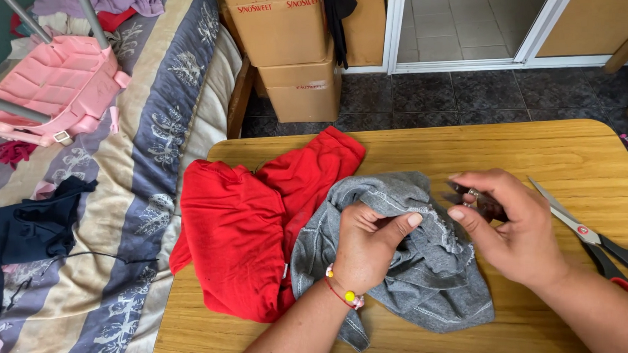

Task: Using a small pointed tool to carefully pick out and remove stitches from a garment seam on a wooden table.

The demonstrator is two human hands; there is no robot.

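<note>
Mid-desk, left hand (366, 249) pinches the grey garment's (412, 264) seam; right hand (506, 224) fingers clamp a small dark tool (473, 198) — probably seam-picking; next needs steady aim.

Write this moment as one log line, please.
left hand: pinching grey garment | right hand: holding small dark tool | red cloth, scissors on wooden table

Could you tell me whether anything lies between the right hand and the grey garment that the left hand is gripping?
Nothing visible does. The right hand, pinching a small dark tool, hovers right at the grey garment, which the left hand bunches on the wooden table. The scissors lie off to the right, and the red garment to the left.
</note>
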